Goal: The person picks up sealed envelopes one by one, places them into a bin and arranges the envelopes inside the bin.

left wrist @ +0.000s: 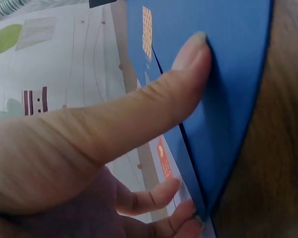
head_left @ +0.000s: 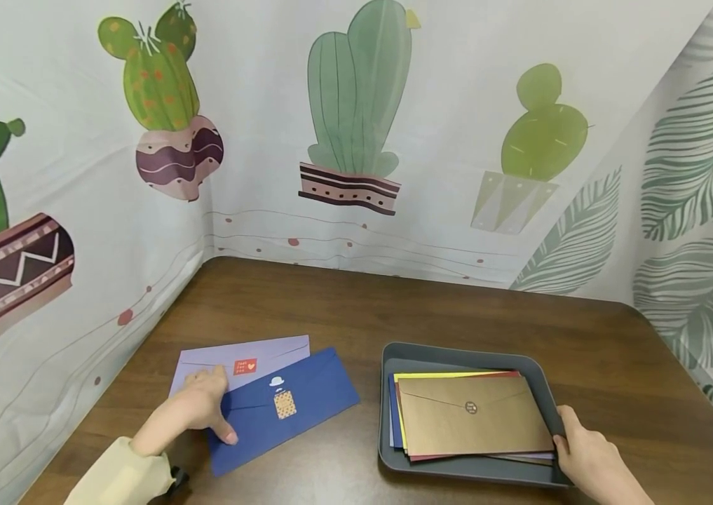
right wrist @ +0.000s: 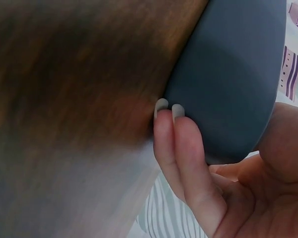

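Observation:
On the left of the table a blue envelope (head_left: 306, 400) overlaps a lavender envelope (head_left: 268, 351) with a red sticker. My left hand (head_left: 201, 403) is over their left ends, thumb and fingers spread apart. In the left wrist view the thumb (left wrist: 154, 106) lies over the blue envelope, while the other fingers reach the lavender one. My right hand (head_left: 592, 449) grips the right side of a dark grey tray (head_left: 457, 352), its thumb at the rim and its fingertips (right wrist: 181, 134) against the outer wall. A gold envelope (head_left: 476, 428) tops a stack of several coloured envelopes in the tray.
The brown wooden table (head_left: 343, 301) backs onto a white curtain (head_left: 255, 91) printed with cacti and leaves. More of the curtain runs along the table's left and right edges. Bare wood lies between the blue envelope and the tray.

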Demonstrator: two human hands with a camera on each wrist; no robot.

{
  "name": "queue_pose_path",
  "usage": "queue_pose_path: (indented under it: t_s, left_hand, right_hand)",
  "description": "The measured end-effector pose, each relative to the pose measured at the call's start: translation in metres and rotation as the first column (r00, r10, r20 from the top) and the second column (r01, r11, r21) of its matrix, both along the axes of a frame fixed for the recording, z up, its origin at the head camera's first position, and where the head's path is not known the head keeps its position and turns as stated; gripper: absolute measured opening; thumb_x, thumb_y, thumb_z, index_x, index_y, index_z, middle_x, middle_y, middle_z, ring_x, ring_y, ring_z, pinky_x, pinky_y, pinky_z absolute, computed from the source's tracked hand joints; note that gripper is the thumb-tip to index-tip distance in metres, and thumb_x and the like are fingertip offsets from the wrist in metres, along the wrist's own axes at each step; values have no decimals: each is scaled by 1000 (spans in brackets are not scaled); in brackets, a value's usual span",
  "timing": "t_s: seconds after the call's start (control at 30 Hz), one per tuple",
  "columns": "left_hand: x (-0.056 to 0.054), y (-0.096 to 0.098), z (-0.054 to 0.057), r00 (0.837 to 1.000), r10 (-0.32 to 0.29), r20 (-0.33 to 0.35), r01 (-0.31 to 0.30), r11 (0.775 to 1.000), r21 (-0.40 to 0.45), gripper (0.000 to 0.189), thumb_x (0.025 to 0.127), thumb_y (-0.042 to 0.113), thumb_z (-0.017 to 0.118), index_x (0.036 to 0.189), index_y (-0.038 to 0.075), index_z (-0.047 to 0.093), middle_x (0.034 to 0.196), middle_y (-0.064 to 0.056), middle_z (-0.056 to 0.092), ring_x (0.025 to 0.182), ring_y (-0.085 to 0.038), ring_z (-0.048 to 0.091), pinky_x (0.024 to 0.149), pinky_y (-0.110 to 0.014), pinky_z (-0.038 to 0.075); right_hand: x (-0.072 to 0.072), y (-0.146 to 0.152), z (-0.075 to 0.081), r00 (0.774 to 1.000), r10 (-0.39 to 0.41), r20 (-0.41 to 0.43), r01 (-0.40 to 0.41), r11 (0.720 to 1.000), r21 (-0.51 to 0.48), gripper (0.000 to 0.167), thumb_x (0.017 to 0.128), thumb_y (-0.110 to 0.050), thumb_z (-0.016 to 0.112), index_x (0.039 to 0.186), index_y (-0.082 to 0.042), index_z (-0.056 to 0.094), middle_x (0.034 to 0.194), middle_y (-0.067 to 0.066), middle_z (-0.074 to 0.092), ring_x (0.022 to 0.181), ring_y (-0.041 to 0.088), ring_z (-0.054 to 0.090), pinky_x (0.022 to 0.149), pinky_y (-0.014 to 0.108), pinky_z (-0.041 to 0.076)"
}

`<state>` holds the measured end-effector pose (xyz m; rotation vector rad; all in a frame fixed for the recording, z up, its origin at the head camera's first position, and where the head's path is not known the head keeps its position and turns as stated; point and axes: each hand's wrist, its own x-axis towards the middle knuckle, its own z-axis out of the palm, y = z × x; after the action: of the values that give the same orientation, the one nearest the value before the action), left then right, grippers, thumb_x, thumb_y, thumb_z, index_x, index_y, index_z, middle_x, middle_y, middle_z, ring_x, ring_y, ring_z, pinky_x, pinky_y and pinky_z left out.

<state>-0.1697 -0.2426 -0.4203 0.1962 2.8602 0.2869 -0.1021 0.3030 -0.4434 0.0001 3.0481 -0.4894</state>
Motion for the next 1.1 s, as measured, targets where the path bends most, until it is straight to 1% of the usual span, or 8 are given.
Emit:
queue_pose_path:
  t_s: [0.3, 0.43, 0.5, 0.6, 0.77, 0.83, 1.0, 1.1]
  left_hand:
    - [-11, -18, 0, 990, -69, 123, 55, 992, 116, 63, 60, 32, 92, 95, -5, 55, 88, -11, 60, 83, -25, 55, 78, -43, 50]
    - [-13, -25, 0, 980, -60, 191, 23, 981, 191, 48, 65, 24, 90, 89, -3, 59, 83, -7, 58, 76, -19, 53, 70, -35, 50]
    - [-13, -30, 0, 970, -64, 234, -2, 963, 270, 40, 68, 20, 88, 88, -3, 62, 80, -5, 60, 71, -16, 55, 65, -31, 51]
    - [-12, -40, -2, 940, -115, 321, -49, 886, 460, 27, 76, 13, 81, 88, -3, 64, 79, -4, 65, 68, -12, 59, 59, -28, 54]
    - [-18, -61, -5, 873, -283, 396, -119, 665, 737, 23, 89, 9, 68, 101, -8, 59, 92, -8, 70, 80, -15, 67, 67, -29, 59]
    - [-21, -69, -6, 860, -329, 391, -128, 602, 788, 27, 92, 10, 64, 106, -12, 55, 99, -9, 68, 86, -13, 67, 74, -31, 59]
    - [-23, -84, -10, 872, -308, 380, -183, 514, 838, 60, 99, 13, 53, 135, -24, 24, 125, -27, 48, 102, -6, 61, 87, -35, 56]
    - [-24, -89, -10, 890, -261, 373, -227, 456, 861, 69, 101, 14, 49, 142, -22, 6, 118, -19, 49, 97, -4, 61, 88, -32, 56]
  right_hand:
    - [-2, -1, 1, 999, -3, 38, 4, 1000, -11, 36, 90, -4, 54, 121, 5, 38, 66, 7, 61, 57, 20, 55, 50, 38, 40]
    - [-2, 0, 1, 1000, -4, 30, 4, 1000, -3, 36, 90, -5, 55, 121, 4, 38, 67, 9, 62, 58, 22, 57, 51, 40, 41]
    - [-2, 0, 0, 1000, -4, 25, 4, 1000, -1, 36, 90, -5, 55, 121, 4, 38, 67, 10, 63, 58, 23, 58, 52, 41, 42]
    - [-2, 0, 0, 1000, -3, 22, 3, 1000, -2, 37, 90, -5, 55, 121, 3, 38, 68, 10, 63, 59, 23, 59, 52, 42, 42]
    - [-1, 0, 0, 1000, -1, 17, 2, 1000, -3, 36, 89, -4, 56, 120, 3, 38, 68, 10, 63, 59, 24, 58, 52, 42, 42]
    - [-1, 0, 0, 1000, -2, 13, 2, 1000, -3, 36, 89, -4, 56, 120, 3, 38, 67, 10, 63, 59, 23, 58, 52, 42, 42]
    - [-1, 0, 0, 1000, -3, 22, 3, 1000, -4, 36, 90, -4, 55, 121, 4, 38, 66, 9, 62, 58, 22, 57, 52, 40, 41]
    - [-1, 1, 0, 999, -4, 38, 5, 1000, -5, 36, 91, -4, 54, 121, 5, 37, 66, 7, 61, 57, 21, 55, 51, 39, 41]
